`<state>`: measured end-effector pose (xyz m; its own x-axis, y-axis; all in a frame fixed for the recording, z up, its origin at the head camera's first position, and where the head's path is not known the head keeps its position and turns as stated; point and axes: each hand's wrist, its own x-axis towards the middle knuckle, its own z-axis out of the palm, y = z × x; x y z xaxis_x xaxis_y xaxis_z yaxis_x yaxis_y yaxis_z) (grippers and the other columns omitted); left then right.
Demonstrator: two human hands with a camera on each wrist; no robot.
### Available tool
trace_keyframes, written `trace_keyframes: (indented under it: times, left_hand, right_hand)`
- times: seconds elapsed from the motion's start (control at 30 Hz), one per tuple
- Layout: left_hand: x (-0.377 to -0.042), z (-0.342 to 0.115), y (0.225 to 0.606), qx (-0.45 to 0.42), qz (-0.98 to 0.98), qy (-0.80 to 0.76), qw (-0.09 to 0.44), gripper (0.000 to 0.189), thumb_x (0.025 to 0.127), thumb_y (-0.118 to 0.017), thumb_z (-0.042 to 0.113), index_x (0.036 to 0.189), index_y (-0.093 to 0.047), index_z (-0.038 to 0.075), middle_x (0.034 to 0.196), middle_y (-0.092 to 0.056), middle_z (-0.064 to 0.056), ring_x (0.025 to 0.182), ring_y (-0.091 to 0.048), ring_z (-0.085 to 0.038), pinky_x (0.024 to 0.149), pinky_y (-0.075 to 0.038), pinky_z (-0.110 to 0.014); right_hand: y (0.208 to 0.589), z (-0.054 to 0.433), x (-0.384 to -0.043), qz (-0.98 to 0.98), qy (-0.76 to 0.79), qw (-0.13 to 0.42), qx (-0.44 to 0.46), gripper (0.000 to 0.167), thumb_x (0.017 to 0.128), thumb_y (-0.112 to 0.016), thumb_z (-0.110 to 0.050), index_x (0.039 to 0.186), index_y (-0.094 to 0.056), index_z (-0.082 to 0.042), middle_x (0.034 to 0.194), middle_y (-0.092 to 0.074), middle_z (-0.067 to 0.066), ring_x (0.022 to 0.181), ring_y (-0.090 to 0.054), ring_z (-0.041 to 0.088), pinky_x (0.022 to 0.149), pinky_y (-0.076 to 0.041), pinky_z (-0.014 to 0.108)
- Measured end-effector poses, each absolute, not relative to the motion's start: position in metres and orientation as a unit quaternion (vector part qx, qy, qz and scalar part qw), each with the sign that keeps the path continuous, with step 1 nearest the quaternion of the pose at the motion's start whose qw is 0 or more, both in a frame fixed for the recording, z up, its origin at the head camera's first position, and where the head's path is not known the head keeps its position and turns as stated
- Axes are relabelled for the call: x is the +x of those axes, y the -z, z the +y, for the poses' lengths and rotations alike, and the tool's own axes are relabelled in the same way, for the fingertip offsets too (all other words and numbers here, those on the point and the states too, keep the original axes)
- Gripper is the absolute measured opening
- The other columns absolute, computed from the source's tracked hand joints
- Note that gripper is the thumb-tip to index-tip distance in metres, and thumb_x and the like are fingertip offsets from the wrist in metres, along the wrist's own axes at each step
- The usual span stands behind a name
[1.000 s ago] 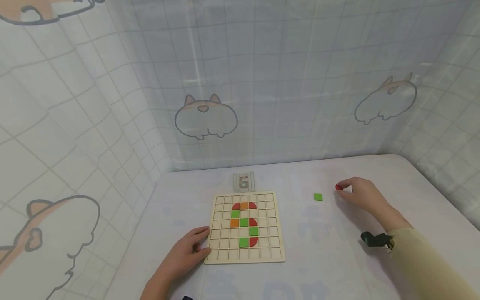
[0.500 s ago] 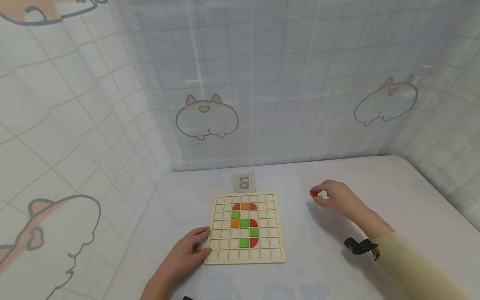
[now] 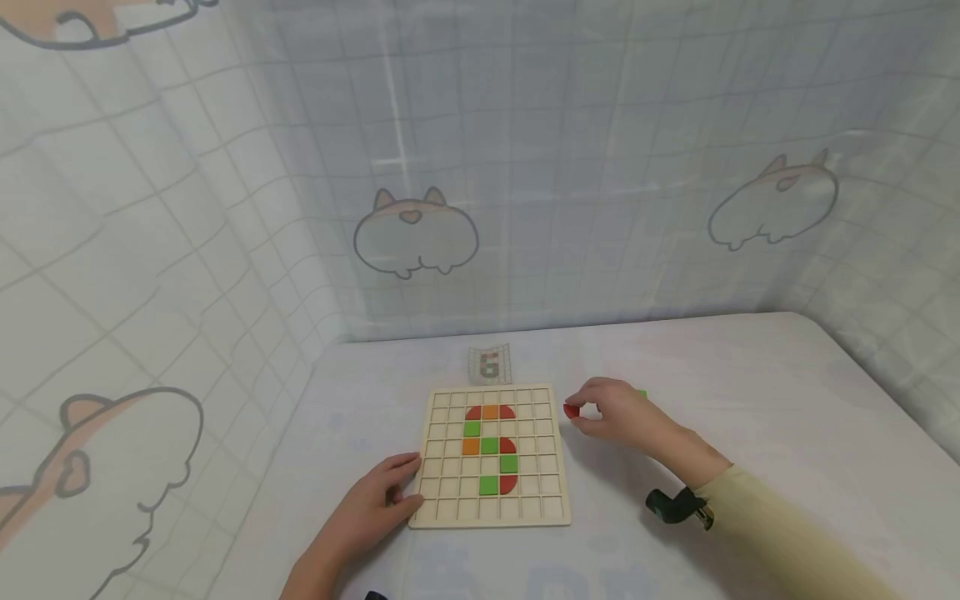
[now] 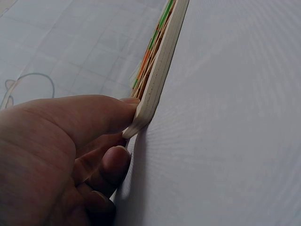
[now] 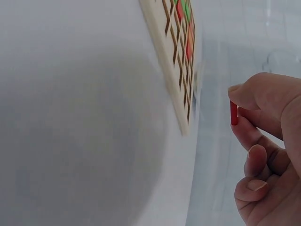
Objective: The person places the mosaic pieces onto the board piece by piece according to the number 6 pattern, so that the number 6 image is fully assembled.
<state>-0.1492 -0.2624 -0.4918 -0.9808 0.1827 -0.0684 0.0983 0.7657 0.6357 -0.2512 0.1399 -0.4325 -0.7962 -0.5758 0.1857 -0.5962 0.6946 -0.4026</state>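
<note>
In the head view a pale wooden grid board [image 3: 540, 508] lies on the table, with red, orange and green tiles set in some of its squares. My left hand [image 3: 378, 504] rests at the board's left edge, thumb and fingertips touching it. The left wrist view shows that thumb [image 4: 108, 113] against the board's side. Just off the board's upper right edge, my right hand [image 3: 622, 417] pinches a red rounded tile [image 3: 572, 411] between thumb and finger. The right wrist view shows this tile [image 5: 233, 113] edge-on, held above the table.
A green square tile [image 3: 641, 393] on the table is partly hidden behind the right hand. Behind the board lies a small pattern card [image 3: 489, 364] with a figure on a grid. A cloth wall [image 3: 570, 250] with animal drawings rises at the table's back.
My right hand has carried the red tile leftward from the right side of the table, past the green tile, to beside the board. The left hand and the board have stayed in place.
</note>
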Motion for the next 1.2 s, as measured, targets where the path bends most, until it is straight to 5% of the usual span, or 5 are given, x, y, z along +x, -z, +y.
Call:
trace_keyframes:
  times: [0.97, 1.2]
  left_hand:
    - [-0.15, -0.264, 0.495, 0.087, 0.939, -0.327, 0.058, 0.058, 0.087, -0.076, 0.033, 0.139, -0.059, 0.012, 0.141, -0.05, 0.008, 0.078, -0.051, -0.004, 0.068, -0.042, -0.024]
    - [-0.151, -0.264, 0.496, 0.087, 0.94, -0.324, 0.057, 0.059, 0.087, -0.076, 0.033, 0.139, -0.059, 0.012, 0.14, -0.05, 0.008, 0.078, -0.051, -0.004, 0.068, -0.042, -0.024]
  right_hand:
    - [0.446, 0.031, -0.22, -0.872, -0.228, -0.06, 0.429, 0.022, 0.09, -0.074, -0.025, 0.11, -0.077, -0.017, 0.097, -0.065, -0.013, 0.092, -0.057, 0.007, 0.082, -0.047, 0.023]
    - [0.455, 0.017, -0.215, -0.862, -0.226, -0.05, 0.451, 0.013, 0.09, -0.073, -0.023, 0.101, -0.078, -0.018, 0.089, -0.063, -0.014, 0.085, -0.057, 0.007, 0.077, -0.045, 0.019]
